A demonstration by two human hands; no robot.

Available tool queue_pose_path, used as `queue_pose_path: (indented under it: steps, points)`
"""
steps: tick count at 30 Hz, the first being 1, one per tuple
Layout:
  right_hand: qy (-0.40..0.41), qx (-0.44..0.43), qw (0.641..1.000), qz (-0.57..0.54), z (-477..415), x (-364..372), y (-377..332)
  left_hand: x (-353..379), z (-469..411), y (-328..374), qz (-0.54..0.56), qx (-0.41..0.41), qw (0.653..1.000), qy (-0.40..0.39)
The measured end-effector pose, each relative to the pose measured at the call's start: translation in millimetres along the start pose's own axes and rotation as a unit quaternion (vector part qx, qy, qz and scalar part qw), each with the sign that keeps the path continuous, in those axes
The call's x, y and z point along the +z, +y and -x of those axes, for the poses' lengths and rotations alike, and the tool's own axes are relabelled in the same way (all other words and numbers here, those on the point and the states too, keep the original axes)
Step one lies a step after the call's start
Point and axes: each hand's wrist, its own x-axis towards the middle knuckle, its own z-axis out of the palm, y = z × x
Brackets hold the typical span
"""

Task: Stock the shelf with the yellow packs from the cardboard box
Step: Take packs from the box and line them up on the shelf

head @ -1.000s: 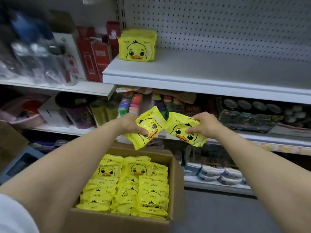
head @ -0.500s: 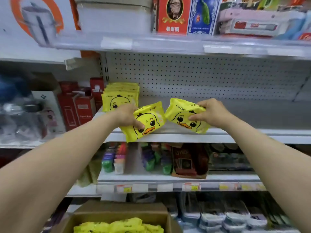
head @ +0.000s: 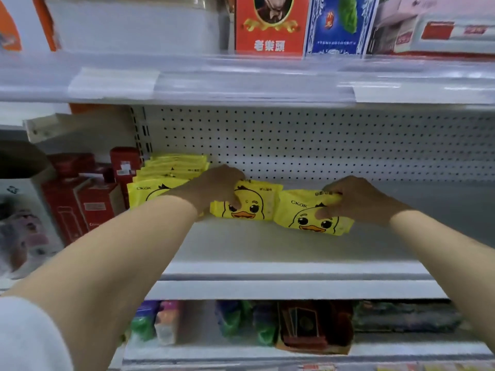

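Left hand: the left hand (head: 214, 188) reaches over the shelf, its fingers curled round the upper left part of a yellow duck pack
Right hand: the right hand (head: 359, 199) pinches a second pack, fingers along its top edge and thumb pressed on its printed face
Left pack: the left pack (head: 255, 202) stands face forward, low over the shelf board; whether its bottom edge touches the board I cannot tell
Right pack: the right pack (head: 313, 218) is just beside the left pack, their near edges touching or nearly so, and it sits a little nearer the front and slightly tilted
Stocked packs: a row of yellow packs (head: 171, 170) already stands at the left end of the shelf, just behind and left of the left hand
Shelf: the white shelf (head: 267, 247) has a pegboard back (head: 308, 140)
Neighbours: red boxes (head: 80, 202) stand left of the stocked row
Above: an upper shelf (head: 241, 81) carries a red box (head: 269, 36) and a blue box (head: 337, 28)
Below: blurred coloured goods (head: 241, 322) fill a lower shelf
Sleeve: a white sleeve (head: 24, 336) shows at the lower left corner
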Motion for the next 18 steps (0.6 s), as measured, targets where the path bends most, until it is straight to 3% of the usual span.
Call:
queue_pose_path:
  steps: [12, 16, 18]
  points:
    - [-0.017, -0.037, 0.999, 0.002, -87, 10, 18, 11, -98, -41, -0.193, -0.054, 0.975, 0.092]
    - [-0.024, -0.053, 0.998, -0.007, -109, 11, 22, 20, -123, -62, -0.12, -0.085, 0.981, 0.123]
    - [-0.024, -0.058, 0.998, -0.003, -119, 12, 24, 24, -131, -65, -0.148, -0.082, 0.976, 0.134]
